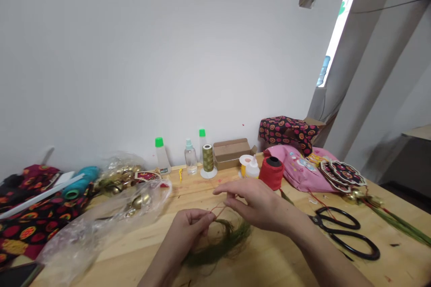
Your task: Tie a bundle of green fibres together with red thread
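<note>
My left hand (193, 228) is closed, thumb and forefinger pinched together low in the middle of the head view. A thin red thread (217, 207) runs from that pinch to the fingertips of my right hand (257, 202). The right hand is pinching too, with its forefinger stretched out above the thumb. A slim pale strand beside the red thread also spans the gap; its kind is unclear. Below both hands, a loose bundle of dark green threads (218, 251) curves over the wooden table (269, 255), its upper end close to the left fingertips.
Black-handled scissors (348, 228) lie at right, near a pink bag (303, 170). Behind my hands stand a red thread cone (271, 174), a green spool (208, 159), a glue bottle (252, 169) and a cardboard box (232, 154). Plastic bags with brass bells (139, 201) spread leftward.
</note>
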### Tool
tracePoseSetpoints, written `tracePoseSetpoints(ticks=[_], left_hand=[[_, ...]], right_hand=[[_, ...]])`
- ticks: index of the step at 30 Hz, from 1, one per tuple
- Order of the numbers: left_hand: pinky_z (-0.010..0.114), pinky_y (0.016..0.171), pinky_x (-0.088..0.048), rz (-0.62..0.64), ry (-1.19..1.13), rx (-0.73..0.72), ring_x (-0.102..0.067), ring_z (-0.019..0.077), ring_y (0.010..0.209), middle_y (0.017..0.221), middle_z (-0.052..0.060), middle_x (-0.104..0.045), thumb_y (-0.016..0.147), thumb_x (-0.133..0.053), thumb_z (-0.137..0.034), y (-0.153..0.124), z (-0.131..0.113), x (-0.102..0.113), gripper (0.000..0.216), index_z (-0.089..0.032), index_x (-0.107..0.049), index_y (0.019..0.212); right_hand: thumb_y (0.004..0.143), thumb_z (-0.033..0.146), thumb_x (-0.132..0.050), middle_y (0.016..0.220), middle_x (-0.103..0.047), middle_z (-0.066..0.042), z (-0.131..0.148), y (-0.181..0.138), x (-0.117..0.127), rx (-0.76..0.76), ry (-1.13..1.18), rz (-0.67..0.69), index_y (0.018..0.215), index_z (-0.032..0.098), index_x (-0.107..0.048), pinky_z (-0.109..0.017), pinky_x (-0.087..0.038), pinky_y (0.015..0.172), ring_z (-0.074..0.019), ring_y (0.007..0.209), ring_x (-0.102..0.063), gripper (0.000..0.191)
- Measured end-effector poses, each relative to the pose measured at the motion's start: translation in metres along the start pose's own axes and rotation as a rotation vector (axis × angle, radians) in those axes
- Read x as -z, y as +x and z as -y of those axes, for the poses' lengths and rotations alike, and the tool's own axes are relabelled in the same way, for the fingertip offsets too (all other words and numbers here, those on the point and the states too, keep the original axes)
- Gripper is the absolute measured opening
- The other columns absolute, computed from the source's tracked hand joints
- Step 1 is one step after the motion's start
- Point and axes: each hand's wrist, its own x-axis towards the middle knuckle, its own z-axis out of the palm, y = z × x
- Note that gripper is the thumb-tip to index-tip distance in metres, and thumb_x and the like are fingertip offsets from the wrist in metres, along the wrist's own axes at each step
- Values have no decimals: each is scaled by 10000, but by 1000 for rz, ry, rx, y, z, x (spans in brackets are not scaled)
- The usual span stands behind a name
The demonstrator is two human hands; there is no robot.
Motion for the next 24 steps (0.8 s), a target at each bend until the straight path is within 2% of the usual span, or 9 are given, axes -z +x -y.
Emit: tracePoseSetpoints(ticks=[7, 10, 13, 16, 20, 24], left_hand=[[225, 357, -93, 61, 34, 3, -162, 43, 333, 366, -109, -292, 652, -544, -433, -2, 0, -2, 326, -174, -444, 481], [224, 362, -98, 100, 68, -9, -174, 44, 337, 356, -109, -292, 640, -562, -432, -4, -1, -5, 321, -157, -496, 487], [220, 377, -126, 166, 142, -48, -235, 52, 358, 372, -89, -353, 652, -561, -414, -8, -3, -9, 299, -128, -604, 579], [222, 390, -151, 247, 211, -108, -264, 57, 376, 390, -73, -380, 687, -522, -417, -10, -4, -11, 332, -127, -609, 551], [221, 362, -111, 256, 84, -61, -211, 37, 333, 365, -88, -344, 642, -551, -473, -8, -3, -10, 365, -135, -559, 503], [212, 338, -76, 222, -101, 2, -158, 22, 315, 364, -104, -321, 610, -605, -445, -5, -1, -9, 318, -138, -558, 545]], right_hand=[[755, 89, -458, 693, -624, -3, -1, 11, -12, 90, 199, -33, 958, 167, -600, -188, -389, 625, -104, 658, -550, 260], [761, 106, -465, 667, -604, 9, -8, 16, -19, 72, 277, -17, 953, 172, -597, -182, -381, 597, -92, 616, -526, 242], [752, 135, -496, 731, -617, 1, -17, 21, -28, 55, 312, 28, 948, 183, -605, -178, -372, 575, -91, 622, -511, 230], [745, 147, -504, 676, -603, 9, -27, 24, -40, 4, 351, 68, 947, 182, -612, -173, -360, 532, -84, 572, -486, 232], [728, 118, -497, 536, -516, 42, -37, 20, -55, -104, 465, 114, 945, 156, -612, -156, -340, 462, -63, 472, -426, 249], [719, 103, -505, 577, -557, 20, -42, 15, -61, -139, 487, 133, 930, 148, -620, -170, -385, 495, -77, 506, -468, 244]])
